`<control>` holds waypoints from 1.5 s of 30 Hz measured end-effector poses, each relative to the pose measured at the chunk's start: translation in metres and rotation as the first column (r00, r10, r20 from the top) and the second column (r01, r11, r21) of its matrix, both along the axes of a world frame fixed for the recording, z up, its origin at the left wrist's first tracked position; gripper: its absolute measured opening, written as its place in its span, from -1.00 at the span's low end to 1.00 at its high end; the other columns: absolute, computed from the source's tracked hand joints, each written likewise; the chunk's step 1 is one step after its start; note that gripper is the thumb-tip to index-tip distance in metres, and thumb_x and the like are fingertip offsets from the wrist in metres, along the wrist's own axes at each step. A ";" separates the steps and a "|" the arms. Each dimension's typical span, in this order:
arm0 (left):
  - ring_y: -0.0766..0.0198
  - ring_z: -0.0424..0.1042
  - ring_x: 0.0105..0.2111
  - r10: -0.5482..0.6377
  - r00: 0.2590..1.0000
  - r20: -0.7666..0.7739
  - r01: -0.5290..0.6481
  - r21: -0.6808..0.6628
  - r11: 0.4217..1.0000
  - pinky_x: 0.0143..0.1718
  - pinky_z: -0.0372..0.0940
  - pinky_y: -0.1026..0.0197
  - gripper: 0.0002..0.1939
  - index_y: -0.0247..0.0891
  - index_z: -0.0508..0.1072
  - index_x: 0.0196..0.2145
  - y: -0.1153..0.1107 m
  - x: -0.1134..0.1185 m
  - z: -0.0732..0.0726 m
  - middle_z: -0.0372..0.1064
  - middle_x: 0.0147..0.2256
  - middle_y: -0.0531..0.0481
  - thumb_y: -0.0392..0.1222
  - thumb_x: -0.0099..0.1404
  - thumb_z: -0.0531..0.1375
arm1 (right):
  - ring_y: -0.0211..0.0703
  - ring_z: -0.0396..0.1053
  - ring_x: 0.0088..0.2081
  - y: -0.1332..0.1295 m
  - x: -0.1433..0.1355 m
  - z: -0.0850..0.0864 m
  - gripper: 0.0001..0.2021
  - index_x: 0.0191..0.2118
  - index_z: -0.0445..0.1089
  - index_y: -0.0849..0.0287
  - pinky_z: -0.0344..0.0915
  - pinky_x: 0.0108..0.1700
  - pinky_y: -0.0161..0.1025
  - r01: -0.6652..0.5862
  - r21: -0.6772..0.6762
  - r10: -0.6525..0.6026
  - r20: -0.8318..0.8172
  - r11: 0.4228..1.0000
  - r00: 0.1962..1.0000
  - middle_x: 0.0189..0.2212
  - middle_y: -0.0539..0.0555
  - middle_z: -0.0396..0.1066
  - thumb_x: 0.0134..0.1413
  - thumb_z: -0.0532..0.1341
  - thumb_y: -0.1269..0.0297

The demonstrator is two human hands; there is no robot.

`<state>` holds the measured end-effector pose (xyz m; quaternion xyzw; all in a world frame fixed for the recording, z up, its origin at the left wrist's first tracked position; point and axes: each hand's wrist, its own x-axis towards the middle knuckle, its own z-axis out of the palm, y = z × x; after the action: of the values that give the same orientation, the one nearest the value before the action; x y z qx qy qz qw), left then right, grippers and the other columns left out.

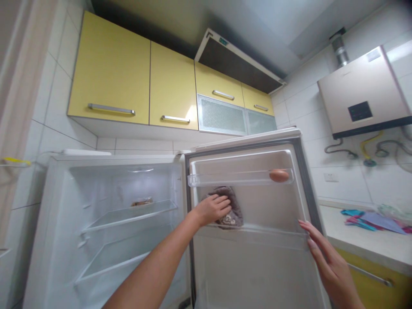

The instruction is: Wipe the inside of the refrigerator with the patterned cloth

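My left hand (pixel 215 209) presses a grey-brown cloth (pixel 236 212) with a pale pattern against the inner face of the open refrigerator door (pixel 257 266). Its fingers are bent over the cloth, just above the clear middle door shelf (pixel 270 238). At the door's right edge, my right hand (pixel 330 259) holds on, with fingertips on the inner side by the rubber seal. A brown egg (pixel 279 175) rests at the right end of the upper door rack (pixel 238 177). Inside the refrigerator (pixel 58 240), a small packaged item (pixel 141 201) lies on the top glass shelf (pixel 128 216).
Yellow wall cabinets (pixel 112 68) and a range hood (pixel 241 60) hang above. To the right are a water heater (pixel 363 94) with pipes and a counter (pixel 337 227) bearing colourful cloths or bags (pixel 383 221). A tiled wall (pixel 48 116) stands close on the left.
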<state>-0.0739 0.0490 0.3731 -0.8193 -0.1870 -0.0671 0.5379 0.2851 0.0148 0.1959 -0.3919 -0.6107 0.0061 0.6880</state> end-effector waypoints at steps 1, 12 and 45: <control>0.19 0.39 0.13 -0.059 0.998 -0.025 0.060 0.038 0.998 0.04 0.26 0.10 -0.73 -0.16 0.47 0.02 0.003 0.008 0.000 0.48 0.10 -0.06 -0.26 0.43 0.08 | 0.10 0.18 0.35 0.000 -0.001 -0.001 -0.53 0.22 0.34 -0.07 0.03 0.39 0.24 -0.005 0.002 0.005 -0.010 1.000 1.000 0.28 0.01 0.31 0.29 0.05 -0.07; 0.17 0.29 0.17 -0.284 0.952 -0.115 0.298 0.134 0.945 0.06 0.23 0.11 -0.66 -0.09 0.45 0.06 0.013 0.138 -0.002 0.37 0.19 -0.04 -0.18 0.48 -0.03 | 0.14 0.19 0.34 -0.003 -0.004 -0.002 -0.52 0.20 0.37 -0.10 0.03 0.38 0.29 -0.028 -0.012 0.027 -0.041 1.000 0.999 0.26 0.00 0.33 0.26 0.06 -0.11; -0.18 0.55 -0.14 0.598 0.368 0.712 -0.280 -0.528 0.802 -0.08 0.39 -0.20 -0.70 -0.35 0.52 -0.13 -0.022 0.022 -0.003 0.51 -0.20 -0.46 -0.35 0.21 0.09 | 0.08 0.20 0.33 0.009 0.006 0.006 -0.51 0.22 0.33 -0.07 0.06 0.39 0.19 -0.006 -0.058 0.006 0.004 0.998 1.000 0.27 0.01 0.33 0.29 0.04 -0.09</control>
<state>-0.0522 0.0268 0.3700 -0.6675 -0.6493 -0.2826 0.2304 0.2913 0.0241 0.2023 -0.4099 -0.6130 0.0251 0.6749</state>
